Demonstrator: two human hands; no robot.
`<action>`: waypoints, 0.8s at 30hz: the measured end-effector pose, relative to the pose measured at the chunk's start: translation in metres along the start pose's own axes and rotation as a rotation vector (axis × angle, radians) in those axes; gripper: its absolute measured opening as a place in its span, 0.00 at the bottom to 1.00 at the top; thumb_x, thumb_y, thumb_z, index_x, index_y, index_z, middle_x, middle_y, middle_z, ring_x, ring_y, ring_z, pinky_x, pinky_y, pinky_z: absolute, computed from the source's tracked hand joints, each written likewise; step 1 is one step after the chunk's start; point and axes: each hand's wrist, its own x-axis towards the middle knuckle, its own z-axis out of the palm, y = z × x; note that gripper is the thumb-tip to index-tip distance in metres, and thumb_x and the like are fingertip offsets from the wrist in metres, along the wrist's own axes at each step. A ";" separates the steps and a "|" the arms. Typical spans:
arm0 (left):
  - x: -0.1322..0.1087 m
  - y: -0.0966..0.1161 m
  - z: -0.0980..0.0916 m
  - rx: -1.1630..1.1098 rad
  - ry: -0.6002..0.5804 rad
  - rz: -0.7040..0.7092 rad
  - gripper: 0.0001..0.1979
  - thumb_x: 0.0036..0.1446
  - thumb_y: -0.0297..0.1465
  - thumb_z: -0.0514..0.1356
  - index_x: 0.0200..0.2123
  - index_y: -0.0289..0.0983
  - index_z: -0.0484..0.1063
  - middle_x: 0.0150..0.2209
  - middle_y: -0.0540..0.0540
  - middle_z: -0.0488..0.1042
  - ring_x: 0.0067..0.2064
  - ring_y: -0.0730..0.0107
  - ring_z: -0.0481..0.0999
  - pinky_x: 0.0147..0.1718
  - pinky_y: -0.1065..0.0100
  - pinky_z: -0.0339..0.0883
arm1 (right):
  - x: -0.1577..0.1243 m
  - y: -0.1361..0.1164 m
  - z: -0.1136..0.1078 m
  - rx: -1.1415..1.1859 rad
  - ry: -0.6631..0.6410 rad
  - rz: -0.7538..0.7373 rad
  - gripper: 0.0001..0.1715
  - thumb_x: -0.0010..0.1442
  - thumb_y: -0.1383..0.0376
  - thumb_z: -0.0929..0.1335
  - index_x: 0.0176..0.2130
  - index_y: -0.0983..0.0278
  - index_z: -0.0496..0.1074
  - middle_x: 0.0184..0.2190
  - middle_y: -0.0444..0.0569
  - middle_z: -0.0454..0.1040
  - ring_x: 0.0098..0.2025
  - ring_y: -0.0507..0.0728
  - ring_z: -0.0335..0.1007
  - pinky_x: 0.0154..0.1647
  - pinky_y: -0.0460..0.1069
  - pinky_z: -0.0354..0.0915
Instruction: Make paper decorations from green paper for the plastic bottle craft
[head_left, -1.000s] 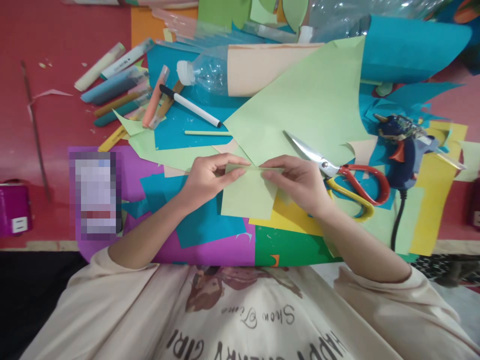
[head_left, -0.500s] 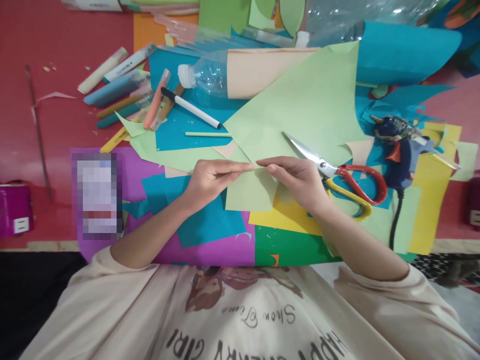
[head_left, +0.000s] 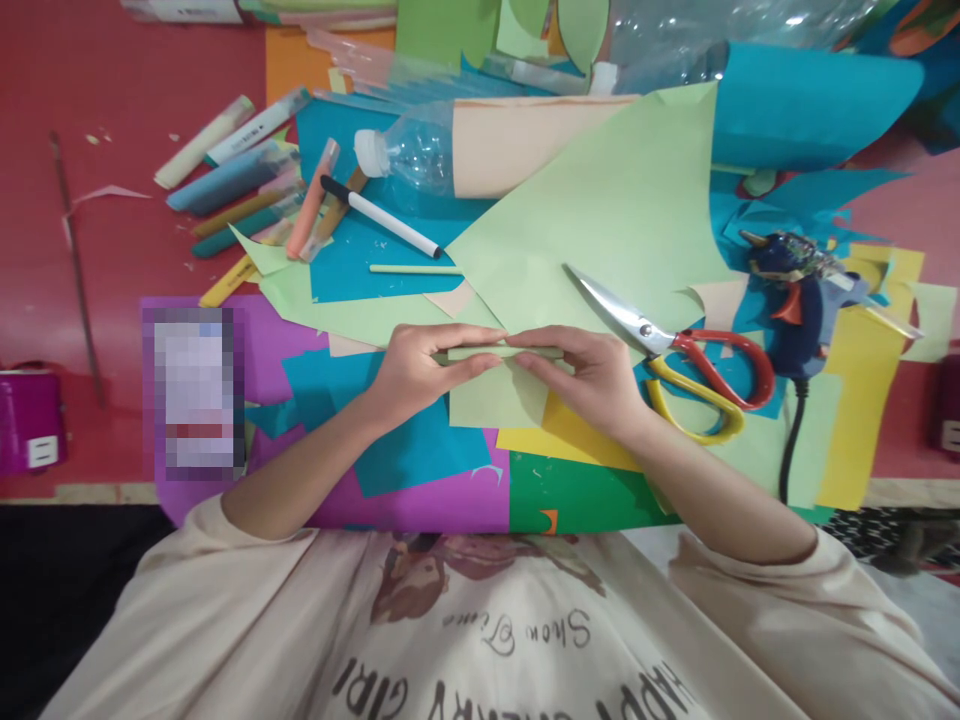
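Observation:
A small light green paper piece [head_left: 496, 395] lies over blue, yellow and purple sheets at the table's near middle. Its far edge is rolled or folded into a narrow strip. My left hand [head_left: 420, 368] pinches that strip at its left end, fingers closed. My right hand [head_left: 592, 372] pinches the strip's right end, fingers closed too. The fingertips of both hands nearly meet above the paper.
Red-and-yellow-handled scissors [head_left: 675, 350] lie just right of my right hand. A blue glue gun [head_left: 799, 295] with its cord sits further right. A large green sheet [head_left: 622, 215], a clear plastic bottle [head_left: 409, 150], a black marker [head_left: 382, 217] and several sticks [head_left: 240, 190] lie beyond.
The green piece's far edge has been folded or rolled over toward me into a narrow strip, and the visible part of the paper is shorter. Both hands stayed at its ends.

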 end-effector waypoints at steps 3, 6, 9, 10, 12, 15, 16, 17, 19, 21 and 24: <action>0.000 -0.001 0.000 0.066 0.006 0.074 0.11 0.52 0.37 0.65 0.38 0.38 0.80 0.38 0.48 0.82 0.39 0.69 0.82 0.39 0.77 0.74 | 0.000 0.000 0.000 -0.036 0.014 -0.029 0.08 0.57 0.68 0.68 0.36 0.64 0.79 0.34 0.47 0.81 0.33 0.51 0.77 0.34 0.44 0.71; 0.000 -0.002 0.000 0.118 0.008 0.114 0.10 0.53 0.37 0.65 0.37 0.39 0.80 0.36 0.49 0.82 0.37 0.70 0.82 0.38 0.78 0.74 | 0.000 0.000 -0.001 -0.067 0.014 -0.023 0.08 0.57 0.67 0.68 0.35 0.63 0.79 0.33 0.46 0.81 0.32 0.51 0.76 0.32 0.44 0.71; 0.000 -0.001 -0.001 0.127 0.014 0.129 0.08 0.54 0.36 0.64 0.35 0.39 0.80 0.34 0.50 0.82 0.35 0.72 0.82 0.34 0.80 0.73 | 0.001 0.000 -0.001 -0.069 0.015 -0.029 0.08 0.57 0.66 0.68 0.34 0.63 0.79 0.32 0.46 0.81 0.31 0.51 0.76 0.31 0.44 0.70; 0.000 -0.001 -0.001 0.124 0.012 0.130 0.08 0.54 0.35 0.64 0.34 0.39 0.80 0.34 0.50 0.82 0.35 0.73 0.82 0.33 0.81 0.72 | 0.001 0.000 -0.002 -0.066 0.015 -0.032 0.08 0.57 0.66 0.68 0.34 0.63 0.79 0.31 0.46 0.81 0.31 0.51 0.76 0.31 0.44 0.70; 0.001 0.000 -0.001 0.114 0.000 0.123 0.07 0.55 0.35 0.64 0.33 0.39 0.81 0.33 0.51 0.82 0.34 0.73 0.82 0.32 0.82 0.72 | 0.001 0.000 -0.002 -0.066 0.008 -0.021 0.08 0.57 0.66 0.68 0.34 0.62 0.79 0.31 0.46 0.81 0.31 0.52 0.76 0.31 0.45 0.70; 0.002 0.002 -0.002 0.100 -0.018 0.098 0.09 0.56 0.36 0.62 0.32 0.39 0.81 0.33 0.51 0.82 0.34 0.73 0.82 0.32 0.81 0.72 | 0.001 0.000 -0.003 -0.066 0.001 -0.001 0.08 0.57 0.65 0.68 0.33 0.62 0.79 0.30 0.46 0.81 0.30 0.52 0.76 0.30 0.45 0.70; 0.002 0.002 -0.002 0.095 -0.022 0.089 0.09 0.56 0.37 0.62 0.32 0.39 0.81 0.33 0.51 0.82 0.34 0.73 0.82 0.32 0.81 0.72 | 0.001 0.000 -0.003 -0.059 0.003 -0.002 0.08 0.57 0.65 0.68 0.32 0.62 0.79 0.30 0.46 0.81 0.30 0.52 0.76 0.30 0.45 0.70; 0.002 0.002 -0.002 0.089 -0.025 0.080 0.10 0.56 0.38 0.62 0.32 0.39 0.81 0.33 0.51 0.82 0.34 0.72 0.82 0.32 0.81 0.72 | 0.001 0.000 -0.003 -0.052 0.005 -0.004 0.08 0.57 0.65 0.68 0.32 0.63 0.79 0.29 0.46 0.81 0.30 0.52 0.76 0.30 0.44 0.70; 0.003 0.002 -0.002 0.079 -0.028 0.068 0.11 0.56 0.39 0.62 0.32 0.39 0.80 0.33 0.51 0.82 0.35 0.72 0.82 0.32 0.81 0.72 | 0.001 0.000 -0.003 -0.040 0.006 -0.012 0.08 0.57 0.66 0.68 0.32 0.63 0.79 0.29 0.46 0.81 0.30 0.51 0.76 0.30 0.44 0.70; 0.003 0.002 -0.002 0.074 -0.032 0.059 0.11 0.56 0.39 0.62 0.32 0.39 0.80 0.33 0.50 0.82 0.35 0.72 0.82 0.32 0.80 0.72 | 0.002 0.001 -0.002 -0.037 0.003 -0.021 0.07 0.57 0.65 0.69 0.33 0.63 0.79 0.31 0.46 0.81 0.31 0.52 0.77 0.32 0.44 0.71; 0.002 0.002 -0.001 0.077 -0.044 0.062 0.11 0.56 0.39 0.62 0.32 0.38 0.80 0.33 0.49 0.82 0.34 0.71 0.81 0.32 0.79 0.72 | 0.001 0.001 -0.001 -0.041 -0.005 -0.029 0.07 0.57 0.64 0.69 0.34 0.62 0.78 0.31 0.46 0.81 0.32 0.53 0.77 0.33 0.45 0.72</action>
